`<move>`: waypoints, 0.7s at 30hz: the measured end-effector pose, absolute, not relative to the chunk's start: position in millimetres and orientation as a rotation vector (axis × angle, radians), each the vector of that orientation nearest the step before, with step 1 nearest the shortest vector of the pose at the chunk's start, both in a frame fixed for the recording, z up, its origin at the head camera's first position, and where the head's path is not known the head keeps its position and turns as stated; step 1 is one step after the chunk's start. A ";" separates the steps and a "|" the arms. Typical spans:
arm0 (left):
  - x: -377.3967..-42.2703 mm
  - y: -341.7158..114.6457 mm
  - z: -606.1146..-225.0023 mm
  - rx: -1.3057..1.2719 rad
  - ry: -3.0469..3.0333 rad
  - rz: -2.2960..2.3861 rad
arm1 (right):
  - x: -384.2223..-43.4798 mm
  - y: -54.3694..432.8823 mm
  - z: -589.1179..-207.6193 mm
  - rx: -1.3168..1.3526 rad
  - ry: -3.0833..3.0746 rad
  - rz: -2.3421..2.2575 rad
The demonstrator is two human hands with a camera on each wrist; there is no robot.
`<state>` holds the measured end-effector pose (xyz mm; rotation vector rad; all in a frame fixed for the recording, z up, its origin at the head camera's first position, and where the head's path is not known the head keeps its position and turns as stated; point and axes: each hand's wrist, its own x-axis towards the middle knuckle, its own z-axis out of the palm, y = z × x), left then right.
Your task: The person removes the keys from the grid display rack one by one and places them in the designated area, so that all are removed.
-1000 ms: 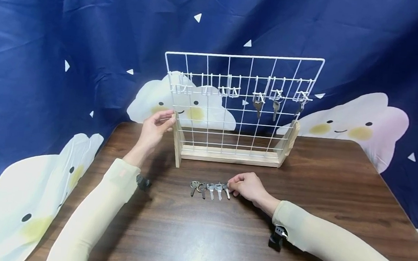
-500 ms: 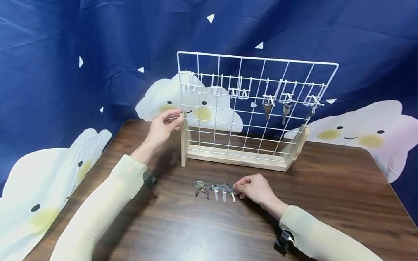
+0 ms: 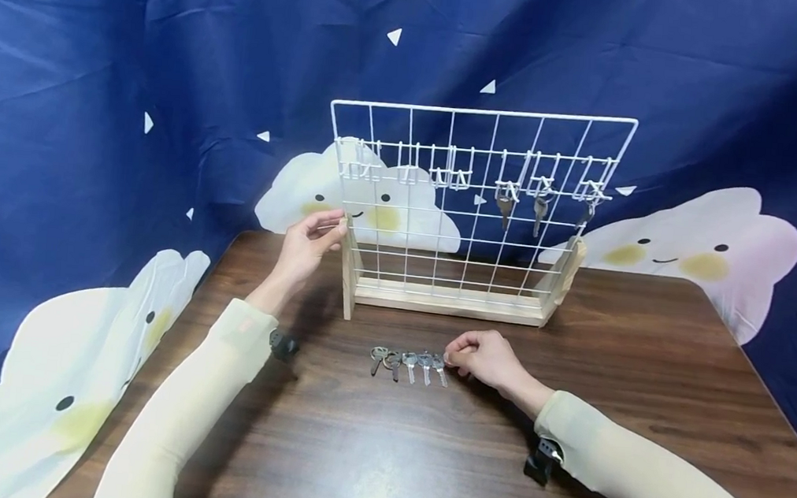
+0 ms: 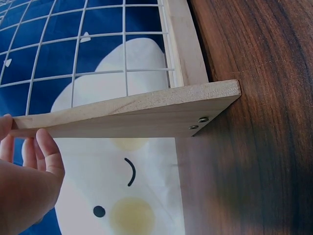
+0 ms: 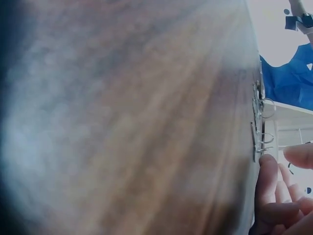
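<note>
A white wire grid rack with a wooden frame [image 3: 447, 301] stands on the table. My left hand [image 3: 301, 252] holds the upper end of its left wooden side; in the left wrist view the thumb and fingers grip the tip of that board [image 4: 146, 105]. Several keys [image 3: 410, 366] with rings lie in a row before the rack. My right hand [image 3: 491, 361] rests at the row's right end, fingertips right at the ring of the rightmost key [image 3: 441, 371]. In the right wrist view, its thumb and index finger [image 5: 267, 178] stand apart just beside the rings [image 5: 266, 138].
White hooks [image 3: 449, 178] line the upper grid. Three keys hang on the right-hand ones, among them a brass-coloured key [image 3: 504, 211] and a silver key [image 3: 539, 218]. A blue curtain [image 3: 246, 38] with cloud prints hangs behind the brown table [image 3: 644, 365].
The head view has shifted a little, so the whole scene sits farther right in it. Both hands keep their places at the rack's side and the rightmost key.
</note>
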<state>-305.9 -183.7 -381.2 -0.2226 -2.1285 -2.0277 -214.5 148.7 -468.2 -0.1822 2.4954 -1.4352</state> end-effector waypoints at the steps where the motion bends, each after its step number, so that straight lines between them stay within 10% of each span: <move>1: -305.4 -183.2 -381.0 -0.218 -2.129 -2.027 | -214.5 149.6 -466.6 -0.191 2.492 -1.447; 21: -303.5 -182.5 -380.1 -0.210 -2.152 -2.025 | -220.4 160.8 -429.7 -0.309 2.553 -1.560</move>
